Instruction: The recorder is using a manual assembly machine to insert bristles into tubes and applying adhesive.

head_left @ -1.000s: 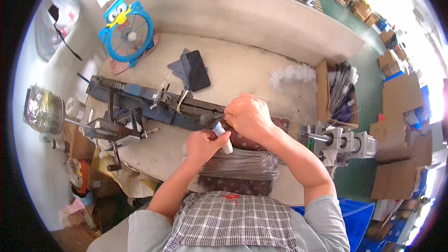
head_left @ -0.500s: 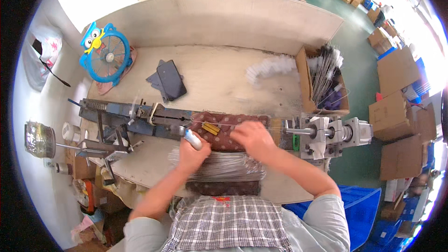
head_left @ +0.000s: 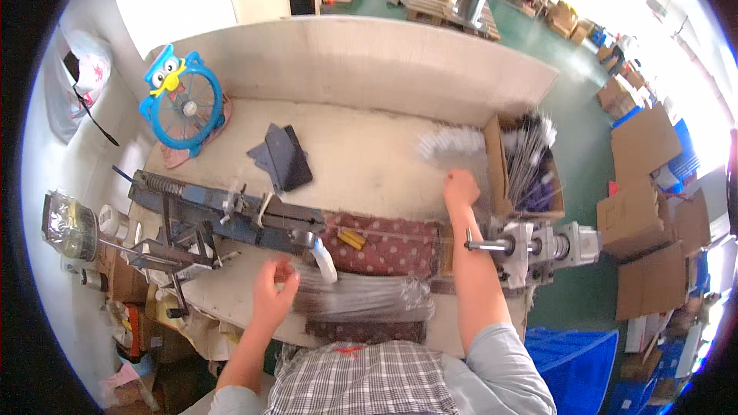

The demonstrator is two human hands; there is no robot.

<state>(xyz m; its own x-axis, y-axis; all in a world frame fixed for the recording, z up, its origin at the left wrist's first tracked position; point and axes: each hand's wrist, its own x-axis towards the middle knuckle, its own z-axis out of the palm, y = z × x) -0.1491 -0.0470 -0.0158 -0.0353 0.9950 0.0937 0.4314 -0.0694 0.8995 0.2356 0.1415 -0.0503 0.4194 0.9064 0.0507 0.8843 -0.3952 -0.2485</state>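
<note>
My left hand (head_left: 275, 292) hovers off the near side of the bench machine (head_left: 231, 211), thumb and fingers apart, holding nothing. Just right of it stands the machine's white handle (head_left: 325, 263), untouched. A bundle of thin metal wires (head_left: 369, 296) lies close by on a dotted brown cloth (head_left: 392, 250). My right hand (head_left: 461, 188) reaches far over the table with curled fingers, near the white bristle brushes (head_left: 453, 142). What it grips, if anything, cannot be made out. My right forearm passes beside the metal spindle (head_left: 496, 245).
A carton (head_left: 500, 161) of wire-stemmed brushes stands at the right. Dark flat phone-like objects (head_left: 286, 157) and a blue toy-shaped fan (head_left: 188, 107) sit at the left. Small yellow pieces (head_left: 352, 239) rest on the cloth. A blue crate (head_left: 573, 365) is below right.
My left hand has let go of the white handle and moved left. My right hand has swung from above the cloth to the far right, by the white brushes. The view has tilted up.
</note>
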